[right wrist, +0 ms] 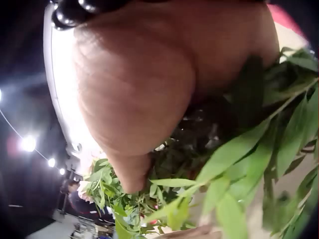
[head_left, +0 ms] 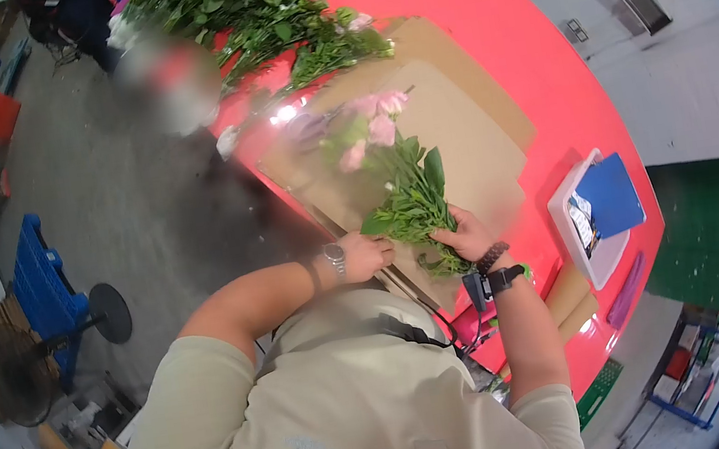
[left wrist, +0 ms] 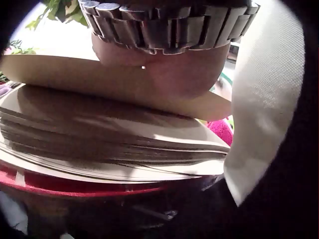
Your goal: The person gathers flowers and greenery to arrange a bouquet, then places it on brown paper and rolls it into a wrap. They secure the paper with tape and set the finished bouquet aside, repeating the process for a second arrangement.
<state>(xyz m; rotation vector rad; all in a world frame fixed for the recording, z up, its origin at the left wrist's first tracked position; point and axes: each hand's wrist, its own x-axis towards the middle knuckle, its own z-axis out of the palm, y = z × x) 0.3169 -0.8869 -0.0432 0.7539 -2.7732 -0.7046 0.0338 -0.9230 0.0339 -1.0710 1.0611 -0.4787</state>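
My right hand (head_left: 470, 234) grips the leafy stems of a bouquet of pink flowers (head_left: 410, 189), its thumb lying across the greenery. The blooms point away from me, over the brown paper sheets (head_left: 466, 129), and a patch around them is blurred. Close beside the bouquet's lower leaves, my left hand (head_left: 368, 255) is at the near edge of the sheets. The left wrist view has its palm (left wrist: 184, 74) against the top sheet (left wrist: 60, 72), which bows up from the stack (left wrist: 99, 134); its fingers are hidden there. Green leaves (right wrist: 224, 159) surround the right hand in its wrist view.
More cut flowers with long green stems (head_left: 283, 27) lie at the far end of the red table (head_left: 556, 74). To the right stands a white bin (head_left: 604, 258) with a blue board in it. Rolled brown paper (head_left: 571, 300) lies near my right forearm.
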